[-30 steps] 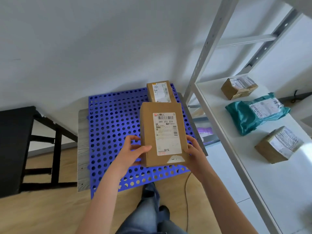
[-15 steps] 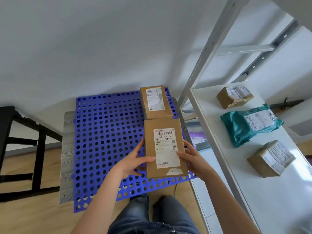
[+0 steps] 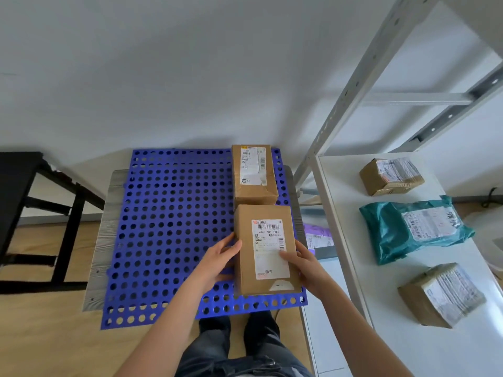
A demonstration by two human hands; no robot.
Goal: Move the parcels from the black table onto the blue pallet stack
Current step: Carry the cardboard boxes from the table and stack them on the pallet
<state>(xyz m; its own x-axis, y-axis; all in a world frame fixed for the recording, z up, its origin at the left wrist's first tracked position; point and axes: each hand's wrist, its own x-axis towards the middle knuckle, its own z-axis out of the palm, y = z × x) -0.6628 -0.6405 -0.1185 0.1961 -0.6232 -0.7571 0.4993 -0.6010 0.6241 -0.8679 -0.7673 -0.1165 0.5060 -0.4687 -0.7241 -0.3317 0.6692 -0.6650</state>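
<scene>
- The box (image 3: 265,248) is gripped by both hands over the front right part of the pallet stack (image 3: 168,227), label up. Whether it's already sat flat on the blue grid can't be told.
- The left hand (image 3: 217,258) is wrapped on the box's left side, with the thumb up by the top edge.
- The right hand (image 3: 304,261) is clamped on the right side, with the thumb pressed on the white label.
- A far box (image 3: 254,174) is parked on the stack's back right corner, just behind the held one, label up too. Whether the two are touching can't be made out.
- The stack is laid on a grey wooden board (image 3: 106,227).
- The black counter (image 3: 16,191) is seen off to the left, well apart from the stack.
- On the white shelf (image 3: 381,289) at the right, a teal bag (image 3: 413,229) is set between a back parcel (image 3: 390,176) and a front parcel (image 3: 441,295).
- A purple bag (image 3: 315,235) is tucked lower down, between the stack and the shelf.
</scene>
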